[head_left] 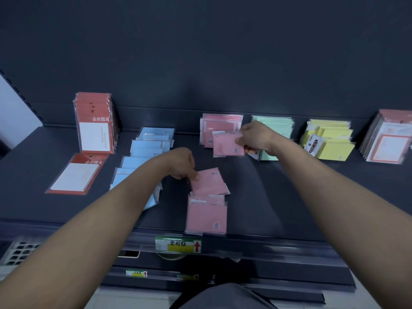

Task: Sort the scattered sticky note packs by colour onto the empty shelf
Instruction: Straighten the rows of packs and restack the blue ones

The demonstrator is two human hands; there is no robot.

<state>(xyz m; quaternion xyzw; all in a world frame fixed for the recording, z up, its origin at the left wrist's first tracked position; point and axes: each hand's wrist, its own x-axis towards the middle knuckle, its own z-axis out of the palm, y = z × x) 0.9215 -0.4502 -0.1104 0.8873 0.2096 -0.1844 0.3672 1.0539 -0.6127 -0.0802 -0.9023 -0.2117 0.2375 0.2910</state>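
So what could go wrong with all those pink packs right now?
1. The front pink pack lies right at the front edge of the shelf. If the left hand tugs the top pink pack it pinches, the front one might slide off.
2. The left forearm crosses over the blue packs and could scatter them.
3. The right hand, gripping a third pink pack, is close to the green stack and may bump it.
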